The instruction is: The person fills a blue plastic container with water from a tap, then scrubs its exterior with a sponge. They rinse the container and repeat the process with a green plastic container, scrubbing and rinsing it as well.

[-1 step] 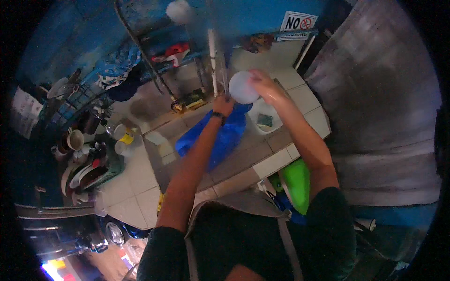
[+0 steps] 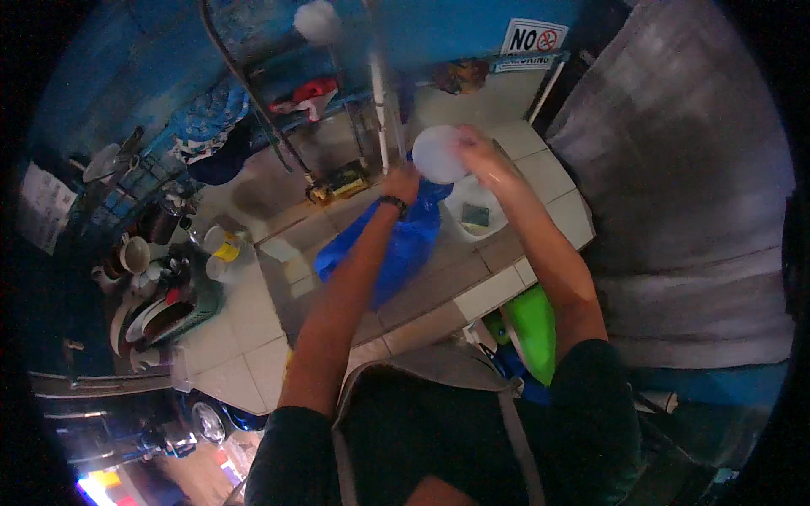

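Note:
My right hand (image 2: 479, 158) is closed on the edge of a round, whitish, translucent lid or shallow dish (image 2: 438, 154), held up over the sink. Close to its left, my left hand (image 2: 401, 184) is closed beside the foot of a white vertical pipe (image 2: 379, 110); its fingertips are hidden, so what they grip cannot be made out. A blue plastic bag (image 2: 409, 249) lies below that hand, partly behind my left forearm. Under my right wrist stands a white round basin (image 2: 457, 207) with a dark green scouring pad (image 2: 475, 216) in it.
Left on the tiled counter (image 2: 245, 354) are a dish rack (image 2: 198, 312) with plates, several cups, and a clear tub with a yellow label (image 2: 224, 244). A grey curtain (image 2: 683, 211) hangs at right. A bright green object (image 2: 533, 333) sits below the counter's front edge.

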{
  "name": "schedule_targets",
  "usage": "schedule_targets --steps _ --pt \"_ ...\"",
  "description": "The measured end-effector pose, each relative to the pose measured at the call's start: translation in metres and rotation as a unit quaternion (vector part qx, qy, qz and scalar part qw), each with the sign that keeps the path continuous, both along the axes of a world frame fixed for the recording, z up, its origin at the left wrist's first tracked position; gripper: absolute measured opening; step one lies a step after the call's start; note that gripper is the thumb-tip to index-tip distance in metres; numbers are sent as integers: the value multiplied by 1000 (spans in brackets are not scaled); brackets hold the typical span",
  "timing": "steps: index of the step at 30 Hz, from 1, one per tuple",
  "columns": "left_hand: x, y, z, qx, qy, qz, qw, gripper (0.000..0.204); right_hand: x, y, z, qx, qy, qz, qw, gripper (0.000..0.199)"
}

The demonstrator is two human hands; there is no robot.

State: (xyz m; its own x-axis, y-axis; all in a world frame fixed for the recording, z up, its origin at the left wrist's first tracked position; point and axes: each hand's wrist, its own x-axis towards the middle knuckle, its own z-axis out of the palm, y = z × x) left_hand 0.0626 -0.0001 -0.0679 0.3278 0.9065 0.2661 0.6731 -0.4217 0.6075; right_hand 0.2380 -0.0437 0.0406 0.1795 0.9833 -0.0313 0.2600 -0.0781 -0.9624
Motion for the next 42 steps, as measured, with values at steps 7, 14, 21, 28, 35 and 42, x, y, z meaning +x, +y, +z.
schedule_targets --steps 7,14,21,28,35,42 --pt "26 30 67 -14 3 -63 998 38 39 -18 -71 -48 425 15 904 39" --pt "-20 10 96 81 229 -36 969 52 -22 -2 -121 -98 122 20 988 33" --pt "-123 -25 36 85 51 161 982 59 -82 44 -113 -103 218 247 939 14" --pt "-132 -74 -44 85 -10 271 959 54 -100 61 -122 152 -319 418 837 18" --pt "-124 -79 -50 88 69 313 943 48 -74 63 -173 226 -281 332 872 19" --pt "-116 -81 -43 71 33 358 930 43 -122 -33 -166 261 -240 -247 902 36"
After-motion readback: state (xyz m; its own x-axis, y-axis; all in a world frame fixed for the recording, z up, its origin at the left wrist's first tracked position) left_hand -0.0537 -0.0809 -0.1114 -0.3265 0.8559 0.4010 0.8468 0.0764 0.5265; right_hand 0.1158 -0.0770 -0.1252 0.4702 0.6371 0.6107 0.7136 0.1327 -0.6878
